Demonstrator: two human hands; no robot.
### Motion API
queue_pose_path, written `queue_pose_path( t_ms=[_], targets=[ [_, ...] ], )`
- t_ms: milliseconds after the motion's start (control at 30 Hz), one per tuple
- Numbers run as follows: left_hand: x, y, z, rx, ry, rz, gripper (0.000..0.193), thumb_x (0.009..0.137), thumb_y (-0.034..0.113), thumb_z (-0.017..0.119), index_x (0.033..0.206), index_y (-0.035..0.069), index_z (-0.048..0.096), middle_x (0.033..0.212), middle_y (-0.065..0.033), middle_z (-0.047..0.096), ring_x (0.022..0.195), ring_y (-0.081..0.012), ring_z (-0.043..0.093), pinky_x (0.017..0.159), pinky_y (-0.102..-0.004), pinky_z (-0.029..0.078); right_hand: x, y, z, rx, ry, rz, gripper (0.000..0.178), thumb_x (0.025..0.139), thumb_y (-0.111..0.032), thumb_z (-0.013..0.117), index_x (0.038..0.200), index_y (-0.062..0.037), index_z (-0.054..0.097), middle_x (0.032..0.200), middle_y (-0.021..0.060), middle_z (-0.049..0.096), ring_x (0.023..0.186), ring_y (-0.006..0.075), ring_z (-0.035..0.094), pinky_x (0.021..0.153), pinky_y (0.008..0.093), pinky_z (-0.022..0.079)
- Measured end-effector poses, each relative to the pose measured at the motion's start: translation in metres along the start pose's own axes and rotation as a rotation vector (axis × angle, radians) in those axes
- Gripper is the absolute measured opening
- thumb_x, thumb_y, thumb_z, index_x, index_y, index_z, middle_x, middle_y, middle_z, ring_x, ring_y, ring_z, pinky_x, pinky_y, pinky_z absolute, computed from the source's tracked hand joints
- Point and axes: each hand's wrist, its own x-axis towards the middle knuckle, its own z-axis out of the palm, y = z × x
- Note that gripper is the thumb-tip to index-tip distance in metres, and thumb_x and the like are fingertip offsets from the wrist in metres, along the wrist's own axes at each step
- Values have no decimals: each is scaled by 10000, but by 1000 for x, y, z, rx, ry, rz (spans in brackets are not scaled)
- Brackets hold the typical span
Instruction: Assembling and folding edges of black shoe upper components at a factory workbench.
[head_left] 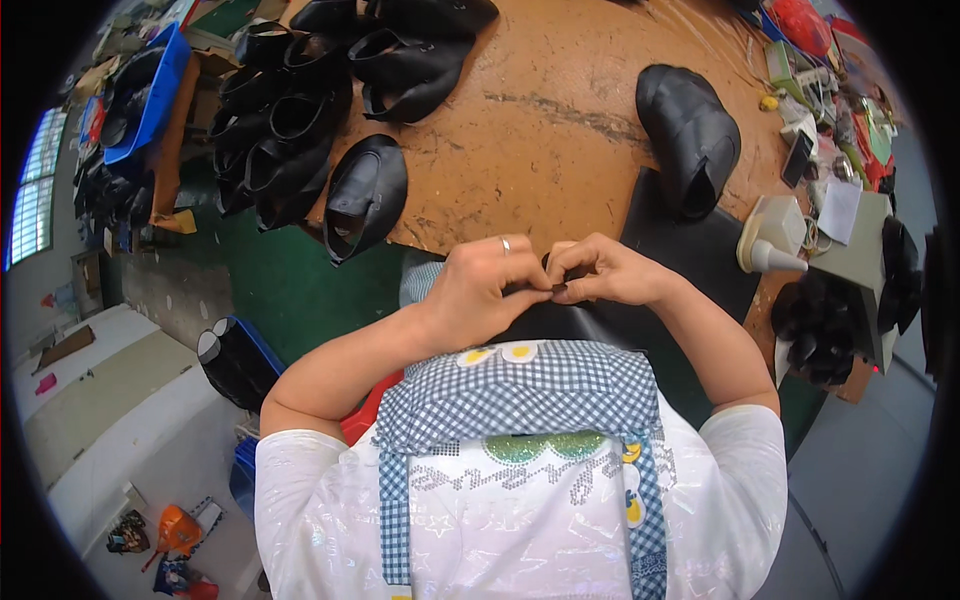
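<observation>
Blk leather-like pc [545,320], smooth w/ dull sheen, at 6 o'clock of the fingertips, close under both hands; visible strip's long axis approx 9 to 3, rest hidden by hands & checked apron [515,390]. L hand [485,285] (ring on a finger) & R hand [612,272] both in narrow thumb-and-finger pinch on its small dark edge, tips almost touching; neither clearly nearer. Edge detail: can't tell, too small.

Clock centred on fingertips: lone blk shoe upper [386,180] at 10, rounded, mouth open, axis approx 1 to 7. Longer blk upper [680,125] at 1–2, panelled, axis approx 11 to 5, near end over flat blk sheet [715,255]; R hand nearer. Clustered uppers [290,165], 10–11. Wht plastic bottle [775,225], conical nozzle, 2–3. Table [540,165]: orange-brown, scuffed.
</observation>
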Motion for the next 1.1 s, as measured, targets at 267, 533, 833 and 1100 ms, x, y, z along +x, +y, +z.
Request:
queue_pose_path(
  t_ms=[267,533,833,1100],
  targets=[
    [-10,-3,18,382,-59,292,179,649,16,767,741,51,617,697,-44,548,640,-198,571,542,-324,469,-1,21,-1,48,-132,-77,150,892,-123,641,932,22,646,936,52,572,900,156,502,791,292,405],
    [-11,-3,11,170,-61,2,251,663,89,808,764,52,582,716,-68,584,677,-256,602,587,-349,479,-10,21,11,-90,62,-215,219,904,-220,661,930,-4,682,843,47,587,775,124,537,685,297,442],
    [-14,3,1,0,-177,-197,244,747,124,792,819,28,579,740,-78,577,679,-215,584,603,-324,467,-14,-10,15,-138,21,13,245,882,-246,682,921,-6,711,787,82,668,748,178,585,695,328,461],
    [-6,-4,12,297,-172,203,231,741,90,778,795,32,562,784,-110,584,714,-278,596,622,-353,479,-7,-15,18,-373,160,-58,222,862,-215,668,928,-8,713,751,139,682,673,231,624,661,353,480]
  ],
)
